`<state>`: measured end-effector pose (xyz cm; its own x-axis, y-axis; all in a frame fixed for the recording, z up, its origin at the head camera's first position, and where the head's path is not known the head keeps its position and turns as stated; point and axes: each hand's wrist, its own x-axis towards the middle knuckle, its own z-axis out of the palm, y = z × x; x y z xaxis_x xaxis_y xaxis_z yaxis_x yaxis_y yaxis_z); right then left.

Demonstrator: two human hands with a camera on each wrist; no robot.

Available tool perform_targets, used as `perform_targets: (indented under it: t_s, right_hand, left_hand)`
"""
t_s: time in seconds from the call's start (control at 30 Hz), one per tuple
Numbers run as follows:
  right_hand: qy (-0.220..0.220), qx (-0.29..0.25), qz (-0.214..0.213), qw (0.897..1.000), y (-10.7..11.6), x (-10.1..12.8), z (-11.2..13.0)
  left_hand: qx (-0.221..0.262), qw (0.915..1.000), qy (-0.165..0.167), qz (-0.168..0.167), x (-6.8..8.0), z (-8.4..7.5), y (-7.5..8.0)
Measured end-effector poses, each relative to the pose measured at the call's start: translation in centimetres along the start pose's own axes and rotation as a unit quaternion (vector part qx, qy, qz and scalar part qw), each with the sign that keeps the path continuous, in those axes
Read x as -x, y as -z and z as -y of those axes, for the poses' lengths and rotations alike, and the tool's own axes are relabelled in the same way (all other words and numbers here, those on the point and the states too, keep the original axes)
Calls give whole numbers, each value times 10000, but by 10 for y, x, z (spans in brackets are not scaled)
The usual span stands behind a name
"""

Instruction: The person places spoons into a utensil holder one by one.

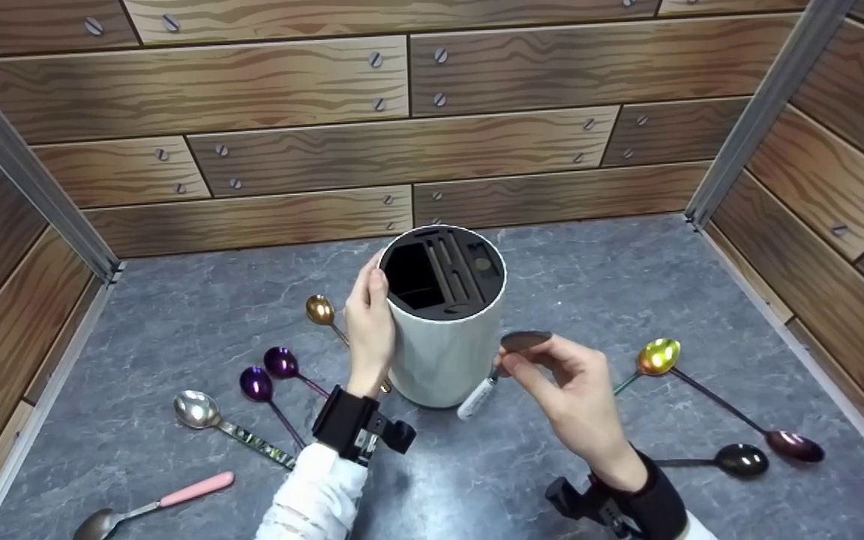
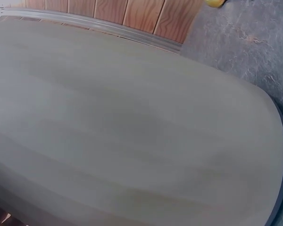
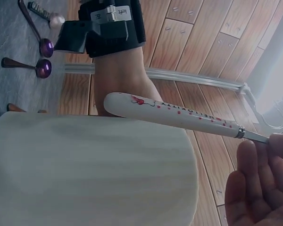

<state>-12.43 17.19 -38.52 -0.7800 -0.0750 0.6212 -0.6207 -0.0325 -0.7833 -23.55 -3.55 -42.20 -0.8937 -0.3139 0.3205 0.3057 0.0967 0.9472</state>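
Currently, the left hand (image 1: 370, 330) grips the side of an upright, black-topped white cylindrical holder (image 1: 443, 360); just beside it, the right hand (image 1: 578, 394) pinches a white-handled metal spoon (image 3: 172, 114) by its neck, handle slanting down.

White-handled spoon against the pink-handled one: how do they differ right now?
Pose: the white-handled spoon is pinched at its neck in the right grip, tilted with its handle low; the pink-handled spoon lies on the grey table.
Look: the white handle carries red dots and lettering; the pink one shows no visible pattern.
Shared: both have a metal neck below a coloured handle.
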Motion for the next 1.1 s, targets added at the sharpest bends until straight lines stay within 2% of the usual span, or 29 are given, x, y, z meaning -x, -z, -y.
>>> perform_targets:
  t_s: [0.23, 0.37, 0.47, 0.67, 0.83, 0.97, 1.1]
  right_hand:
    - [134, -127, 150, 9997, -10, -28, 20]
    - [262, 84, 344, 9990, -14, -55, 32]
    - [196, 385, 287, 9987, -17, -78, 37]
    - [-230, 753, 52, 9969, -28, -121, 33]
    - [-271, 946, 103, 9951, -41, -148, 20]
    - [-393, 1486, 433, 9872, -50, -161, 11]
    - [-549, 2177, 852, 9707, -53, -172, 2]
  left_hand:
    - [-151, 9999, -31, -21, 1, -1, 1]
    - [-171, 9998, -97, -21, 1, -1, 1]
    - [-165, 9998, -92, 8, 1, -1, 0]
    - [-276, 9996, -3, -17, 1, 0, -1]
    - [-361, 9993, -28, -47, -1, 1, -1]
    - [-370, 9993, -14, -49, -1, 1, -1]
    - [-395, 9992, 87, -41, 1, 0, -1]
